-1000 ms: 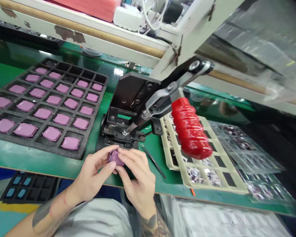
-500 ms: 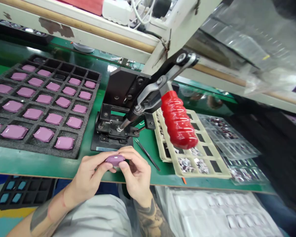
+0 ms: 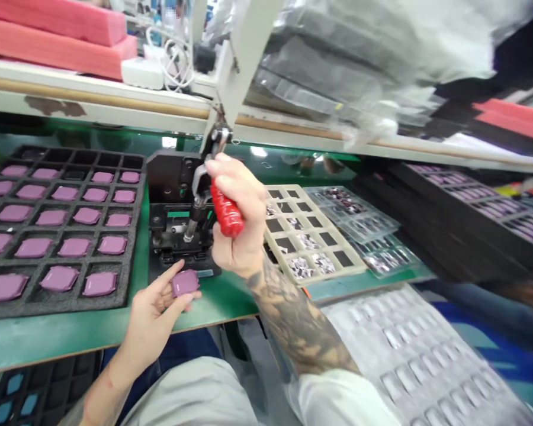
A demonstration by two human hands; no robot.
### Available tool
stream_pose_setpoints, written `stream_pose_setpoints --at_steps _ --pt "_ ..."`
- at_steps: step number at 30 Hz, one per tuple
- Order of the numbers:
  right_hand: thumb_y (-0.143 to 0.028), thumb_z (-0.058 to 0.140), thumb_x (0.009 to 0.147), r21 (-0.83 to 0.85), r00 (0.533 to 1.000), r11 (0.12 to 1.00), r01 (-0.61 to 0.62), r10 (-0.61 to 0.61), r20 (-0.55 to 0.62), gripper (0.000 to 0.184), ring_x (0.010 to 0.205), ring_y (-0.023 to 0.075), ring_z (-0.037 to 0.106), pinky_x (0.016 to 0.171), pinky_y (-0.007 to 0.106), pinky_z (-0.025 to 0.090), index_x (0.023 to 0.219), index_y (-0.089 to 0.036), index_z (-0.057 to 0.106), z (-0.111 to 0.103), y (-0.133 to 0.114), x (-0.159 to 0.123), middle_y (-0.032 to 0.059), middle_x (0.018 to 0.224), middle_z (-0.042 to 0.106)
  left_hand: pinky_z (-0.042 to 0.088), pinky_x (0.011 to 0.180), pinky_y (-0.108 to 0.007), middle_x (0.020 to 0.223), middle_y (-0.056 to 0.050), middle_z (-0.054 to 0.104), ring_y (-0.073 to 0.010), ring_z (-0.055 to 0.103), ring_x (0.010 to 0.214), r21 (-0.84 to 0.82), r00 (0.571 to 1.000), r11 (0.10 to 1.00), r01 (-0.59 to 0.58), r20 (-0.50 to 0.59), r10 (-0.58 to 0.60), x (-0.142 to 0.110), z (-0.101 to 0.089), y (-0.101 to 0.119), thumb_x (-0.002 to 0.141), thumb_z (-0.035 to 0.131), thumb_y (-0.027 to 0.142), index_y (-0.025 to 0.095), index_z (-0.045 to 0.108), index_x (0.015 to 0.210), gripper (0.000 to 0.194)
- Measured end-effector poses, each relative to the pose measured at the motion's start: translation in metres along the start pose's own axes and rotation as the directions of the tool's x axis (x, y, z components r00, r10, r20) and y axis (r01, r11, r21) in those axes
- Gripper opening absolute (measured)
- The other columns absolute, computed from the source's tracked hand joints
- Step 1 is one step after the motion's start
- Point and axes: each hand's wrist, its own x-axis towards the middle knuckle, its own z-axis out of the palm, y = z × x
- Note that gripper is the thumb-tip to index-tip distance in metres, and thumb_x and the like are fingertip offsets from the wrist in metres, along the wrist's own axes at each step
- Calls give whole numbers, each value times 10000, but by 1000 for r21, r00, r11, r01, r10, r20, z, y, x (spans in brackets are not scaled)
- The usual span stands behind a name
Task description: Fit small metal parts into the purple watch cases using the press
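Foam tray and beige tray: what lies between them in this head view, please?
In the head view, the press stands between the foam tray and the beige tray, with the right hand gripping its red handle.

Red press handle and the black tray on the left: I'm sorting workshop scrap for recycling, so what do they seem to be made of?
The red handle looks like glossy moulded plastic or rubber: it has bright highlights and a smooth, ribbed shape, though the look can't settle which. The black tray looks like matt foam, with a rough, porous surface and cut pockets.
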Motion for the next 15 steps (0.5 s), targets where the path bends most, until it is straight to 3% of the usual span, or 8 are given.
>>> stream_pose_setpoints --at_steps 3,5,8,11,15 --pt "-541 228 1221 38 985 999 -40 45 -168 537 1112 240 758 1082 525 645 1105 -259 670 18 4 20 42 1003 709 661 708 -247 1063 -95 872 -209 839 859 116 1000 993 -8 -18 10 -1 -2 -1 879 933 325 160 766 1432 601" --pt "-507 214 1227 29 980 996 -80 84 -179 540 1083 231 753 1062 481 653 1066 -260 666 20 3 24 46 962 707 660 754 -242 1110 -99 867 -204 829 902 164 999 986 -41 -20 45 -1 -2 0 835 959 298 168 814 1312 516" --pt "-583 167 1211 34 995 999 32 -29 -94 606 1207 256 732 1111 503 626 1264 -252 672 15 2 16 64 1171 771 656 814 -234 1160 -99 851 -193 815 975 160 994 983 -95 -35 101 1 -1 1 877 916 283 184 792 1238 394" --pt "-587 276 1201 -6 993 994 107 -107 -58 532 1377 281 686 1157 530 586 1472 -256 593 12 5 1 72 1425 721 651 836 -234 1165 -95 839 -185 806 979 190 993 976 -109 -15 113 1 -2 1 913 886 274 189 768 1237 355" --pt "-607 572 1115 -110 983 990 -87 103 153 444 1489 342 618 1142 555 581 1432 -312 670 8 6 -20 73 1507 655 654 920 -285 1217 -108 812 -219 784 1055 321 982 928 -187 64 176 -1 -4 3 965 856 312 196 804 1292 351"
